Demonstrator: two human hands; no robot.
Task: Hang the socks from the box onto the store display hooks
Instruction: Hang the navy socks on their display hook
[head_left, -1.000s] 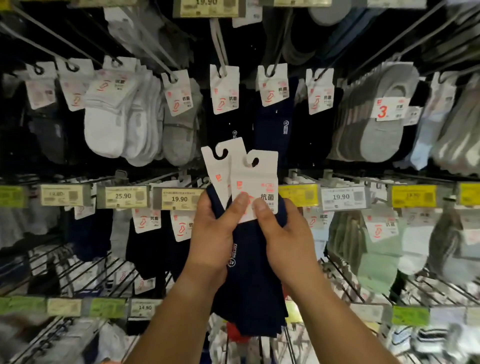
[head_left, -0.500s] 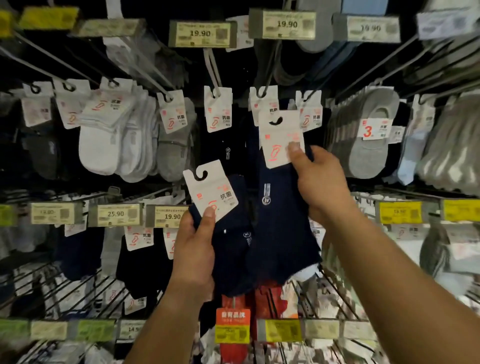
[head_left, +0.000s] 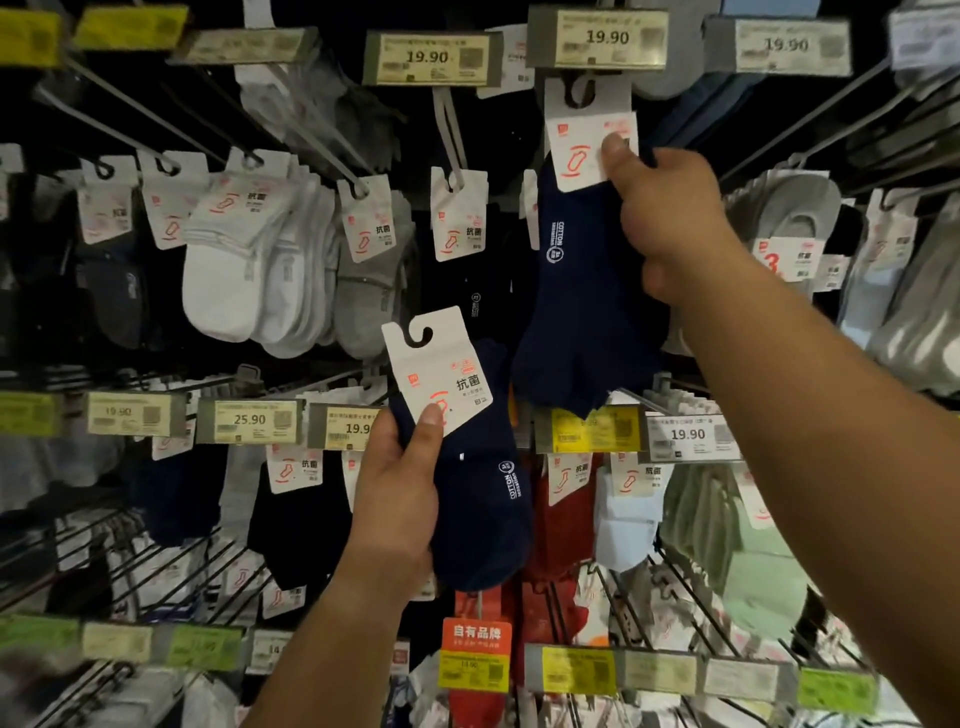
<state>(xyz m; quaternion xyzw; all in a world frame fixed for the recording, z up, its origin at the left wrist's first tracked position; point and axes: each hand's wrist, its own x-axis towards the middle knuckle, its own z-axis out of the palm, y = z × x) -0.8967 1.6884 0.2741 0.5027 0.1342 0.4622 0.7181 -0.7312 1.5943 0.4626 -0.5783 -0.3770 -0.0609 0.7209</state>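
Note:
My right hand (head_left: 670, 218) grips a navy sock pack (head_left: 582, 291) by its white card, raised to the upper row. The card's hook slot sits just under the 19.90 price tag (head_left: 597, 39) at a display hook's tip; I cannot tell whether it is on the hook. My left hand (head_left: 400, 499) holds a second navy sock pack (head_left: 478, 499) lower down, thumb pressing its white card (head_left: 436, 371). The box is out of view.
Rows of metal display hooks (head_left: 322, 150) carry white socks (head_left: 234, 270), grey socks (head_left: 369, 280), black and red packs. Price tags line the hook tips. Grey liner socks (head_left: 795, 218) hang at right. Wire hooks jut out low on both sides.
My hands separated the two packs. My right hand lifted one pack up to the top-row hook, while my left hand stayed low with the other pack.

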